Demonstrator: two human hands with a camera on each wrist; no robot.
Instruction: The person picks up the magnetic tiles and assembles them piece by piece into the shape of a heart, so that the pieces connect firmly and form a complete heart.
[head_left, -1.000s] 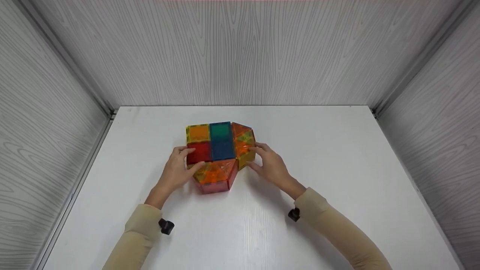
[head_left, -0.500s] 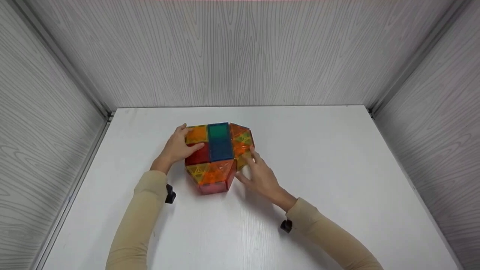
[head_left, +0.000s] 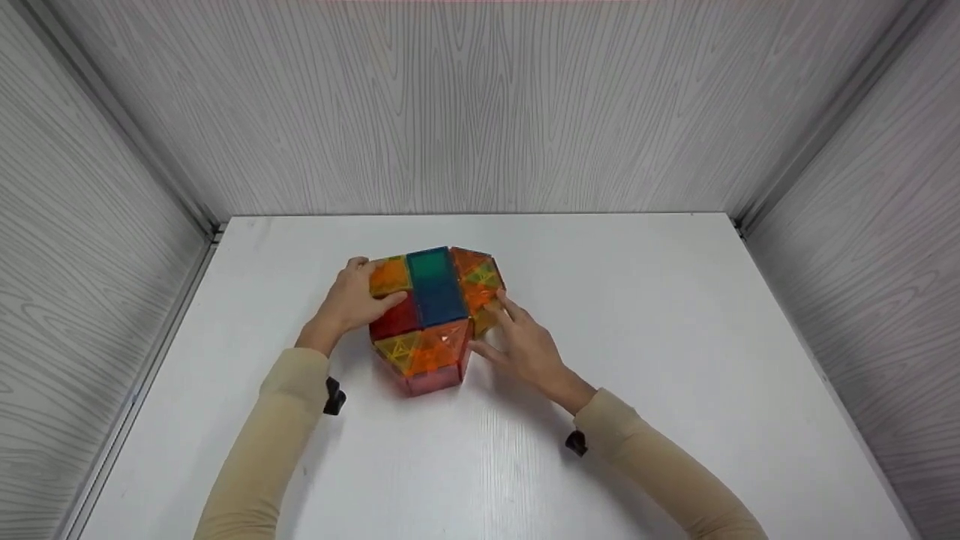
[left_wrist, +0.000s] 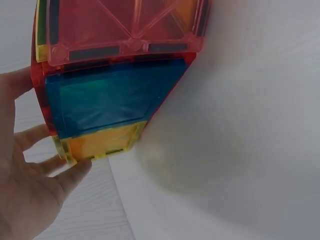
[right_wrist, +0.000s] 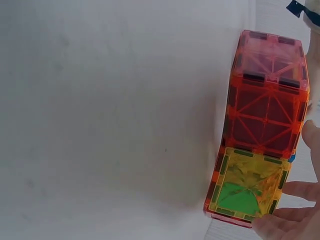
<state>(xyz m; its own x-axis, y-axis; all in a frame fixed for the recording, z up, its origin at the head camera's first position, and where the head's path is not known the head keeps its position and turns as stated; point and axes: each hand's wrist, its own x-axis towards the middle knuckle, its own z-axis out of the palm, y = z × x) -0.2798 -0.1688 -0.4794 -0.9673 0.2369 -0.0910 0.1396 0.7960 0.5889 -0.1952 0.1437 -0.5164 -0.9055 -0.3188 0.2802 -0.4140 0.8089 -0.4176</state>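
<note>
A block-shaped build of see-through magnetic tiles [head_left: 439,292] sits on the white table between both hands. Its top shows a blue tile, a red tile [head_left: 394,316], an orange one with a yellow frame, and triangles at the right and near ends. My left hand [head_left: 351,300] grips the left side, thumb over the red tile and fingers at the far left corner. In the left wrist view its fingers hold the yellow-framed tile [left_wrist: 102,142]. My right hand [head_left: 529,351] holds the right side, fingers along a yellow tile [right_wrist: 250,180] in the right wrist view.
The white table [head_left: 637,300] spreads around the build. Grey wood-grain panels rise behind it [head_left: 480,105] and at both sides. A small black device [head_left: 335,396] is on the left cuff, another [head_left: 576,442] on the right.
My left hand has shifted from the red tile's side to the far left corner. My right hand has slid nearer along the right side. The build has turned slightly counter-clockwise.
</note>
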